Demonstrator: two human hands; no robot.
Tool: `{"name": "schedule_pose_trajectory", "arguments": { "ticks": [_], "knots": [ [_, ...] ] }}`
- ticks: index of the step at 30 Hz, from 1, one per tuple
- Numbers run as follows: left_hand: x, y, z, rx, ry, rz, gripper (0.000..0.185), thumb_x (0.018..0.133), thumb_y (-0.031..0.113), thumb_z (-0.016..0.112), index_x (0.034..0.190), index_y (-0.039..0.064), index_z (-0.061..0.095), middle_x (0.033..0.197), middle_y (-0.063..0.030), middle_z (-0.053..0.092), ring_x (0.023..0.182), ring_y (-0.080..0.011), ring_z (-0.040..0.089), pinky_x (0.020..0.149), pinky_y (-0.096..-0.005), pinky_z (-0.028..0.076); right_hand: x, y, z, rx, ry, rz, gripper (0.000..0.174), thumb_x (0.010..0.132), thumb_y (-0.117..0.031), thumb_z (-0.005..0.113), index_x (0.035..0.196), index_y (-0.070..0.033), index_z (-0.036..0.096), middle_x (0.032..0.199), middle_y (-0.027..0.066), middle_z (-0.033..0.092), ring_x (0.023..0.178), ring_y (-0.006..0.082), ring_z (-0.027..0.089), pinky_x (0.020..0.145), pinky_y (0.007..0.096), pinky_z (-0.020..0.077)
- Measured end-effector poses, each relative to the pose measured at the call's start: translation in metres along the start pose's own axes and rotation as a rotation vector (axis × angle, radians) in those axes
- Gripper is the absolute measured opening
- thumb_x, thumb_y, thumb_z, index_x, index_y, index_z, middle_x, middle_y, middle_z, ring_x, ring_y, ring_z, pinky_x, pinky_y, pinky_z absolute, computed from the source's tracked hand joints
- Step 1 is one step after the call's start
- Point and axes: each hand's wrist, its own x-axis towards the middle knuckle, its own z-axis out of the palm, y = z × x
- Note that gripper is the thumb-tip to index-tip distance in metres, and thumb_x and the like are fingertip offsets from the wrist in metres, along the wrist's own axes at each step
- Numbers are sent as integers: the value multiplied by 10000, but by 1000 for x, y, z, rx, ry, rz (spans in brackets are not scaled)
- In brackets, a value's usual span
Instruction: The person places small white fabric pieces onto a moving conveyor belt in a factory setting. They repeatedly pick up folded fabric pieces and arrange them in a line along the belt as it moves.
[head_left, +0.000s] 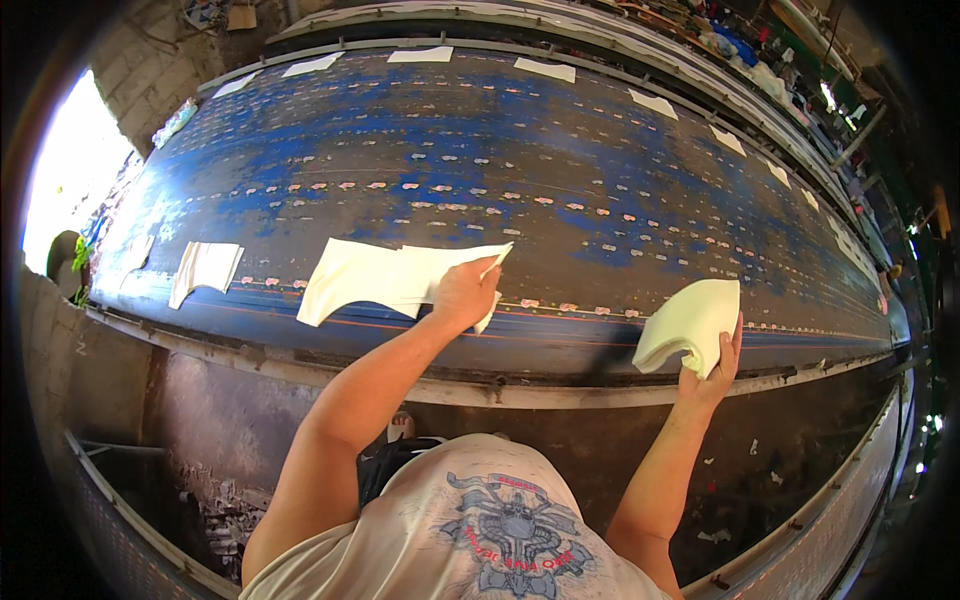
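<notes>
My left hand (466, 294) pinches the right end of a pale cut fabric piece (424, 268) at the near edge of a long printing table (555, 262). That piece overlaps another pale piece (349, 279) with a curved cut-out, lying flat to its left. A bit of cloth also shows below my fingers; whether it belongs to the same piece is hidden. Over the table's near edge on the right, my right hand (716, 367) grips a thick bent stack of pale fabric pieces (690, 319), its fingers partly hidden behind the cloth.
Farther left lies a fabric piece with folds (208, 270). More white pieces (420, 55) line the table's far edge. Small coloured print marks (442, 187) run in rows across the blue-stained surface. A raised rail (525, 395) borders the near side; another table (817, 517) stands behind me.
</notes>
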Motion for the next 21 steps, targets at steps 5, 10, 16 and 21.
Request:
{"name": "schedule_pose_trajectory", "arguments": {
  "ticks": [5,10,16,21],
  "knots": [
    [-7,38,44,95,-36,-21,376,1047,299,583,1355,136,725,982,-231,773,885,-408,756,804,-497,594,26,-33,-47,-32,21,11,593,1001,-76,540,1581,-6,439,1475,185,601,1309,320,628,1101,485,521],
    [-10,46,72,180,-63,-17,392,1053,320,572,1374,144,714,969,-219,776,885,-407,752,813,-502,591,48,-50,-76,-30,27,-37,591,1011,-114,536,1582,-1,435,1514,189,565,1362,346,584,1124,510,493],
    [-12,58,89,200,-224,18,430,1048,355,601,1404,131,693,926,-195,769,841,-364,749,778,-486,584,75,-66,-71,-83,15,-106,601,982,-37,554,1573,17,459,1506,196,579,1319,342,619,1098,500,525],
    [-14,81,85,92,-737,99,506,1022,386,676,1441,102,662,864,-132,754,836,-244,751,736,-424,577,103,-56,-40,-611,-21,-295,595,935,43,610,1526,39,535,1490,162,619,1258,279,663,1080,401,535]
  ]
}}
